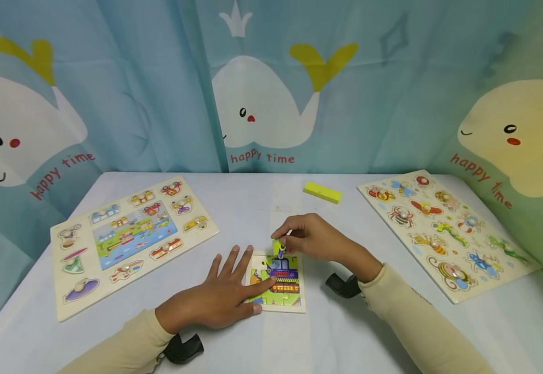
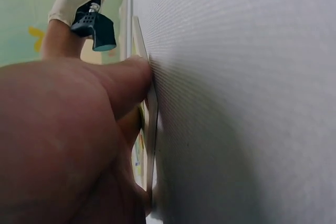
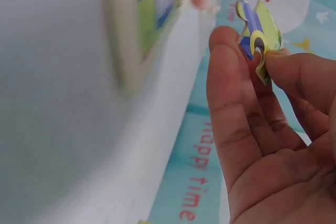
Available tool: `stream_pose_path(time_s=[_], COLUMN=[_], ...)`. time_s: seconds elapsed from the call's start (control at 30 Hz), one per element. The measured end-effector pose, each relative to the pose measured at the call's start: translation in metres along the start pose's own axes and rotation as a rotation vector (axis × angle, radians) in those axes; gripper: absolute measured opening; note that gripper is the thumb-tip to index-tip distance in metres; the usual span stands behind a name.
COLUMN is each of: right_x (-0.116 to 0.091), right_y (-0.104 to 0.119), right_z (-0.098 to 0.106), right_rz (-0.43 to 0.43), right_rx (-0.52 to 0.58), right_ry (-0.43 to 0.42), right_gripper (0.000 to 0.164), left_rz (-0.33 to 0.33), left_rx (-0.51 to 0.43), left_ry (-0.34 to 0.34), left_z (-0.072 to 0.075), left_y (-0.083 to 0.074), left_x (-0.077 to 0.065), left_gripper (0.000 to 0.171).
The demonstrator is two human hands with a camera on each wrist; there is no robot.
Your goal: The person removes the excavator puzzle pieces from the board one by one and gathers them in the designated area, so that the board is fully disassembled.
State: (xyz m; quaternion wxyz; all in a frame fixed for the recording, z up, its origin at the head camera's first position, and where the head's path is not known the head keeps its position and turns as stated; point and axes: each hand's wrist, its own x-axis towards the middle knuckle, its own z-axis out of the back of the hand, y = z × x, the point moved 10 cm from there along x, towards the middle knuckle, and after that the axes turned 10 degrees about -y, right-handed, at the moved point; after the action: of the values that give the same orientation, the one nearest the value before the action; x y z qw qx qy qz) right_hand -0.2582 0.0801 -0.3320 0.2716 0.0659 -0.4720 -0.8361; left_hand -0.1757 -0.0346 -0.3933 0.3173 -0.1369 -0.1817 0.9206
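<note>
A small jigsaw puzzle in a wooden tray lies on the table, showing a purple vehicle on a green ground. My left hand is spread with straight fingers, its index fingertip on the picture and its thumb at the tray's lower left edge. Over the tray's top edge, my right hand pinches a green puzzle piece with purple and yellow markings between thumb and fingers. In the right wrist view the piece is held up off the tray.
A knob puzzle board with a harbour-like picture lies at the left. Another board, with insect pieces, lies at the right. A yellow block sits near the back edge. Behind the table hangs a blue whale-print curtain.
</note>
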Motion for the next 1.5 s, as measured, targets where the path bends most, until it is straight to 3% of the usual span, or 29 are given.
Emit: stream_pose_path(time_s=[0.23, 0.53, 0.83, 0.97, 1.2, 1.5], right_x=[-0.007, -0.016, -0.024, -0.025, -0.023, -0.025], right_y=[-0.017, -0.032, -0.052, -0.054, -0.057, -0.062], right_z=[0.017, 0.039, 0.046, 0.048, 0.050, 0.045], right_rz=[-0.034, -0.099, -0.185, -0.157, -0.103, -0.096], right_rx=[-0.051, -0.074, -0.079, -0.121, -0.287, -0.362], right_ry=[-0.036, -0.046, 0.009, 0.016, -0.022, -0.024], right_gripper=[0.020, 0.018, 0.018, 0.018, 0.016, 0.011], left_rz=[0.024, 0.007, 0.000, -0.004, -0.002, -0.007], left_rx=[0.014, 0.008, 0.010, 0.008, 0.001, 0.000], left_ry=[0.008, -0.007, -0.013, -0.021, -0.024, -0.025], left_z=[0.001, 0.004, 0.001, 0.002, 0.003, 0.001], left_y=[0.003, 0.000, -0.001, -0.002, -0.001, -0.002], left_x=[-0.001, -0.001, 0.000, 0.000, 0.000, 0.000], left_gripper=[0.052, 0.052, 0.052, 0.052, 0.052, 0.052])
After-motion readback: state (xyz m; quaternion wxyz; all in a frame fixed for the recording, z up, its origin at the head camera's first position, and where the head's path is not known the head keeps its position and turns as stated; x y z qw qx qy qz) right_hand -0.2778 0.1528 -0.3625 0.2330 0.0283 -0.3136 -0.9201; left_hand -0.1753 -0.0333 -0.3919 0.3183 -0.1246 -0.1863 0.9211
